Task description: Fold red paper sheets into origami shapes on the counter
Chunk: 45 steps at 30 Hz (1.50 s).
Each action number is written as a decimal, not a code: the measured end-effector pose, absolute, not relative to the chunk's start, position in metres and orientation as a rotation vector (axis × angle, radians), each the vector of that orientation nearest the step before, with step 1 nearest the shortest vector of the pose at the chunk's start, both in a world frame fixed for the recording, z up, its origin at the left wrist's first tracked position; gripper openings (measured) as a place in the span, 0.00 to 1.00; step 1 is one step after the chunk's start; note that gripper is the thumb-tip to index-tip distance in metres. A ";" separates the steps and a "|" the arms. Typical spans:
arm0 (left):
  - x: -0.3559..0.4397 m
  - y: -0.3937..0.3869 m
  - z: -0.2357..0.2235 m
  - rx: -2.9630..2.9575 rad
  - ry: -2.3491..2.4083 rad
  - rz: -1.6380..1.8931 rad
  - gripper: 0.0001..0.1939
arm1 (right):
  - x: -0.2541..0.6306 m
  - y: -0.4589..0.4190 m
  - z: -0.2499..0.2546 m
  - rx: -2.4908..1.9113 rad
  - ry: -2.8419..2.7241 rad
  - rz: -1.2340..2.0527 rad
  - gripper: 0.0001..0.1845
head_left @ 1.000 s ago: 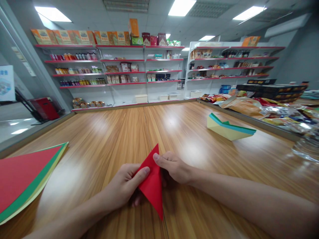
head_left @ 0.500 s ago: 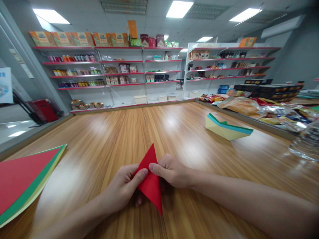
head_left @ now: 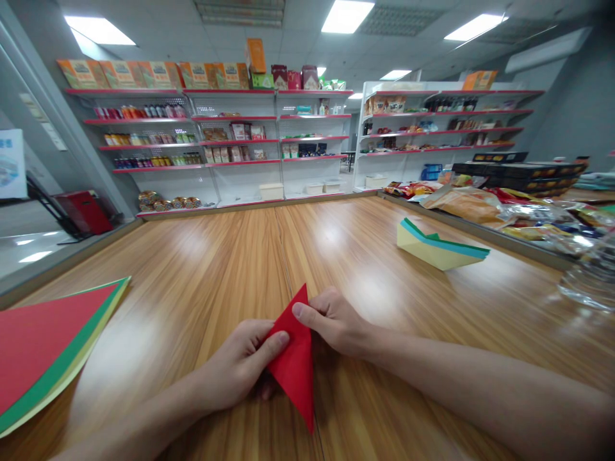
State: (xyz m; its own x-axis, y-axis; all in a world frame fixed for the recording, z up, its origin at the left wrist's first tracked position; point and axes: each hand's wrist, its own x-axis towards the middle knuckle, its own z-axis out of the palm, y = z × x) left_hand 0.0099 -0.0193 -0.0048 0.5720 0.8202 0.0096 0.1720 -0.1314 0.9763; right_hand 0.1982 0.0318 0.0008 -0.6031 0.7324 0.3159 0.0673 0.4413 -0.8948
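A folded piece of red paper (head_left: 296,365) is held above the table between both hands, one pointed corner up and another down. My left hand (head_left: 247,362) grips its left edge, thumb on the front face and fingers behind. Higher up, my right hand (head_left: 339,323) pinches the right edge near the upper point, its thumb lying on the front. Most fingertips are hidden behind the paper. To the right, a folded paper boat (head_left: 439,251) in cream, blue and green sits on the wood.
Red, green and yellow paper sheets (head_left: 52,349) lie stacked at the left. A clear plastic bottle or container (head_left: 590,278) stands at the right edge. Beyond the table's right rim are packaged snacks (head_left: 471,205) and black boxes (head_left: 523,176). Stocked shelves (head_left: 230,141) line the back.
The red paper has shifted slightly right and turned more upright. My right thumb has slid up toward its upper point, apart from the left thumb.
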 end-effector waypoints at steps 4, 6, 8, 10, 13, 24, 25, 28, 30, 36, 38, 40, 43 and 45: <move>0.011 -0.020 -0.004 1.654 0.834 0.643 0.23 | 0.197 0.035 -0.001 -0.716 -1.818 1.195 0.29; 0.012 -0.020 -0.003 1.642 0.834 0.629 0.23 | 0.196 0.036 -0.002 -0.713 -1.756 1.271 0.31; 0.012 -0.020 -0.003 1.627 0.834 0.623 0.22 | 0.194 0.036 -0.002 -0.722 -1.710 1.361 0.31; 0.012 -0.020 -0.003 1.610 0.831 0.631 0.22 | 0.193 0.036 -0.002 -0.734 -1.673 1.394 0.31; 0.011 -0.020 -0.004 1.590 0.827 0.660 0.22 | 0.193 0.035 -0.003 -0.744 -1.667 1.388 0.33; 0.013 -0.019 -0.008 1.586 0.836 0.690 0.22 | 0.191 0.035 0.000 -0.741 -1.614 1.484 0.31; 0.013 -0.019 -0.009 1.577 0.840 0.692 0.22 | 0.192 0.036 0.000 -0.733 -1.614 1.493 0.32; 0.012 -0.018 -0.009 1.590 0.865 0.735 0.22 | 0.195 0.036 0.000 -0.733 -1.684 1.501 0.32; 0.012 -0.018 -0.009 1.618 0.912 0.815 0.21 | 0.197 0.034 0.000 -0.722 -1.861 1.463 0.31; 0.012 -0.016 -0.007 1.607 0.992 0.984 0.20 | 0.198 0.030 0.003 -0.702 -2.276 1.161 0.29; 0.012 -0.017 -0.006 1.617 0.983 0.995 0.19 | 0.198 0.030 0.004 -0.701 -2.291 1.155 0.28; 0.011 -0.018 -0.004 1.631 0.956 1.005 0.18 | 0.197 0.030 0.005 -0.686 -2.307 1.129 0.27; 0.011 -0.020 -0.002 1.640 0.901 1.023 0.17 | 0.197 0.029 0.006 -0.663 -2.339 1.039 0.26; 0.010 -0.020 -0.001 1.638 0.876 1.029 0.17 | 0.196 0.028 0.006 -0.646 -2.354 0.963 0.26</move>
